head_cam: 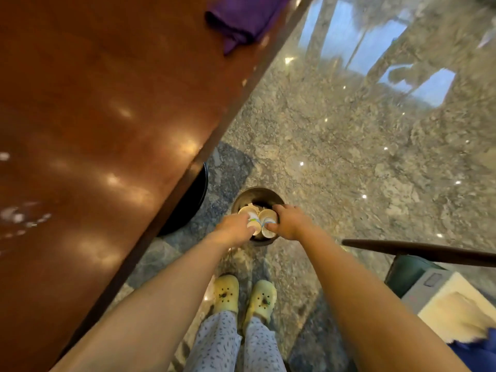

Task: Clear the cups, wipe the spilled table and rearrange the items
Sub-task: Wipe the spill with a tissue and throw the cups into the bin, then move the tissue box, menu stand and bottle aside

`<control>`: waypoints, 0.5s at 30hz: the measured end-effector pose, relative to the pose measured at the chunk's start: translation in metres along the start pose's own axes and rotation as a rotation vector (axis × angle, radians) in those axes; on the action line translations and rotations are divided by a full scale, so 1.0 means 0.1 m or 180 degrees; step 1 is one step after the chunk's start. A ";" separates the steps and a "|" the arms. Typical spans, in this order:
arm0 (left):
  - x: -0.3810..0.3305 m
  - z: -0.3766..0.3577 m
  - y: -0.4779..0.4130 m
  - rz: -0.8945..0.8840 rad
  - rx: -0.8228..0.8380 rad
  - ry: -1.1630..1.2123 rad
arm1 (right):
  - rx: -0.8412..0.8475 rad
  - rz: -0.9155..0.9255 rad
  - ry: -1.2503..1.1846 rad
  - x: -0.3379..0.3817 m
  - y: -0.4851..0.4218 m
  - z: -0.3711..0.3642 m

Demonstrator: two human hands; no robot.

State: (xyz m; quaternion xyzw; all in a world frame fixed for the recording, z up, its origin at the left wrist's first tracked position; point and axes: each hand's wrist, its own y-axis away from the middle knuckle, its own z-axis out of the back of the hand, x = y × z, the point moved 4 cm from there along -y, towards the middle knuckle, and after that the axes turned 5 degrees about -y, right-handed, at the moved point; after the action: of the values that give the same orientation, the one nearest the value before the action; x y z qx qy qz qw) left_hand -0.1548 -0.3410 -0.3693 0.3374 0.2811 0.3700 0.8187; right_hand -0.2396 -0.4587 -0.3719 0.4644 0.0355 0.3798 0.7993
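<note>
Seen from the head camera, the left hand (233,227) is gripping a paper cup (252,219) and the right hand (287,220) is clamping a second cup (267,224), both over a round dark bin (256,196) on the polished stone floor (349,146). The glossy wooden table (94,116) is showing pale spill marks (18,216); a crumpled purple cloth (241,20) is running out of view.

paper cups (257,221) | pale, clustered, mouths up | over bin (257,196) | spill (16,216) on table (94,103)
</note>
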 end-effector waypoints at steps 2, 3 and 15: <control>-0.13 0.22 0.26 -0.0129 0.0083 0.0046 | -0.0102 0.0052 0.0018 0.09 0.26 0.30; -0.21 0.35 0.39 -0.0203 0.0119 0.0063 | -0.0157 0.0083 0.0043 0.14 0.39 0.46; -0.36 2.24 1.82 -0.0845 -0.0648 0.0008 | -0.0836 0.0578 0.0784 1.04 1.64 2.29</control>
State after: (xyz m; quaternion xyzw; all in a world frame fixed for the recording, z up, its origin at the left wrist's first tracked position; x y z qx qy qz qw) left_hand -0.0920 -0.3557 -0.0857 0.2121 0.2854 0.2856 0.8899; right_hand -0.1659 -0.5100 -0.0849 0.3075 0.0411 0.5056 0.8051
